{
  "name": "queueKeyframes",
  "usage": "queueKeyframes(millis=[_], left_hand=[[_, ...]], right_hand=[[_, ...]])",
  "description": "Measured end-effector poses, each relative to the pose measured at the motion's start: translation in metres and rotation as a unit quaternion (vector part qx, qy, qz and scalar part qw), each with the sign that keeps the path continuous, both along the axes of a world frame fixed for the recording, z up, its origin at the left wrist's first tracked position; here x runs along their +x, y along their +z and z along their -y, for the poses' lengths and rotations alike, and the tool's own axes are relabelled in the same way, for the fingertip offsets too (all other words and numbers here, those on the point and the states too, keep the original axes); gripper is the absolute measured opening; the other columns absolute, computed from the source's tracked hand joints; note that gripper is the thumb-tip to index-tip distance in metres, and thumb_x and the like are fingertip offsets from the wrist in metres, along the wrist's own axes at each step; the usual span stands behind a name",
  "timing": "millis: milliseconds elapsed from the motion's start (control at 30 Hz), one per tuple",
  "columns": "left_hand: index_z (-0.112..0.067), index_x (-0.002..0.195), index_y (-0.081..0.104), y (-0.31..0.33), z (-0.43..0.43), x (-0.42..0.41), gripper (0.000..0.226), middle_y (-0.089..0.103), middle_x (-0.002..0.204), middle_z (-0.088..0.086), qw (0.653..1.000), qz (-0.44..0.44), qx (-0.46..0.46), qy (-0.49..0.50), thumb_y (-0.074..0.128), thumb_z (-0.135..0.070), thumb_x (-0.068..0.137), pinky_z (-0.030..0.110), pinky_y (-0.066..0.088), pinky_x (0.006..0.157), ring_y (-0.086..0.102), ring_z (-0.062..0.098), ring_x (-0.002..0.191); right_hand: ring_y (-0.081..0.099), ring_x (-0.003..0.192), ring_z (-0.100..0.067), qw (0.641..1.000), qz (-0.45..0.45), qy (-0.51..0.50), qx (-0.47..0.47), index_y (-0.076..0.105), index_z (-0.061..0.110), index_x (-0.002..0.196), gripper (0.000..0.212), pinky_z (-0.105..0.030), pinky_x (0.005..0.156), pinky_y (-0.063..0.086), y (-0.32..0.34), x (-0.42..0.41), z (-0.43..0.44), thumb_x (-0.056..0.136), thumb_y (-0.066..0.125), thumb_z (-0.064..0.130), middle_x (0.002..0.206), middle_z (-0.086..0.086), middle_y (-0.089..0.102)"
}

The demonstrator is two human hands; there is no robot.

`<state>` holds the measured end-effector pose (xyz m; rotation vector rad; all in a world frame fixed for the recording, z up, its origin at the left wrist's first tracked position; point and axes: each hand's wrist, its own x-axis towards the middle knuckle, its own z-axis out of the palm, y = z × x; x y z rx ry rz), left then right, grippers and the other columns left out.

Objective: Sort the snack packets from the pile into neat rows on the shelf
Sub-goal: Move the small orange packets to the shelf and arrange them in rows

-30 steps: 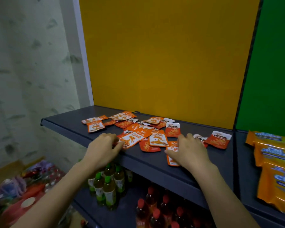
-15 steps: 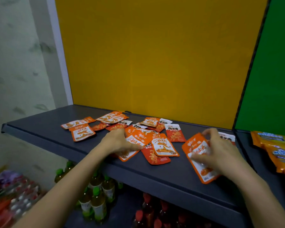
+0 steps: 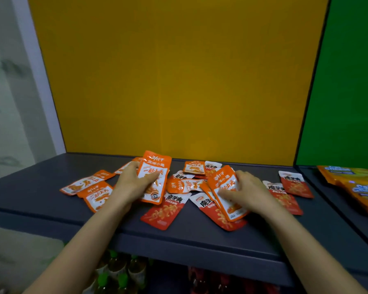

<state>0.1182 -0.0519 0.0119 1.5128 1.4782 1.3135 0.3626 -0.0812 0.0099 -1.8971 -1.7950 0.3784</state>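
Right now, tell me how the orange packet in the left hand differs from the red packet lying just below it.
The orange packet is orange with a white panel; the red packet is red with a white top. The left hand grips the orange packet and holds it up; the red packet lies flat on the shelf, in no hand. Both are flat pouches.
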Motion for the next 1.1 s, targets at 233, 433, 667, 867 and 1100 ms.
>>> queueKeyframes(millis=[233,433,667,867,1100], left_hand=[[-0.010,0.104,0.046,-0.003,0.003,-0.020,0.026,0.063,0.097,0.013,0.995,0.101,-0.002,0.025,0.064,-0.014,0.085,0.037,0.054,0.064,0.063,0.023,0.075],[-0.011,0.107,0.043,-0.008,0.008,-0.043,0.027,0.061,0.081,0.003,0.994,0.105,-0.017,0.029,0.062,-0.016,0.087,0.025,0.047,0.049,0.060,0.016,0.066],[-0.013,0.109,0.042,-0.011,0.010,-0.049,0.030,0.061,0.081,0.003,0.993,0.105,-0.031,0.033,0.062,-0.019,0.087,0.025,0.043,0.051,0.060,0.016,0.066],[-0.012,0.101,0.049,0.005,-0.005,-0.029,0.021,0.064,0.099,0.011,0.997,0.070,-0.021,0.000,0.064,-0.013,0.085,0.035,0.052,0.073,0.062,0.021,0.076],[-0.005,0.094,0.055,0.029,-0.062,0.045,0.012,0.064,0.100,0.018,0.998,-0.014,0.000,-0.061,0.063,-0.010,0.085,0.039,0.051,0.080,0.063,0.029,0.084]], right_hand=[[0.060,0.107,-0.025,0.995,0.006,-0.014,-0.099,0.043,0.012,0.126,0.066,-0.041,0.092,0.051,-0.004,0.018,-0.006,0.077,0.069,0.048,0.126,-0.008,0.055],[0.065,0.094,-0.021,0.987,-0.026,0.002,-0.158,0.060,0.004,0.109,0.051,-0.033,0.085,0.051,0.005,0.015,-0.012,0.076,0.072,0.041,0.104,-0.006,0.068],[0.057,0.063,-0.003,0.981,-0.062,0.016,-0.182,0.053,0.020,0.080,0.021,-0.014,0.050,0.040,0.014,0.009,-0.011,0.081,0.069,0.033,0.076,0.008,0.061],[0.064,0.069,-0.011,0.975,-0.152,0.057,-0.150,0.054,0.021,0.082,0.014,-0.022,0.067,0.052,0.022,0.015,-0.009,0.084,0.067,0.022,0.082,0.001,0.067],[0.069,0.079,-0.023,0.926,-0.376,0.001,0.021,0.059,0.016,0.106,0.026,-0.036,0.072,0.055,0.002,0.041,-0.014,0.082,0.070,0.020,0.098,-0.009,0.072]])
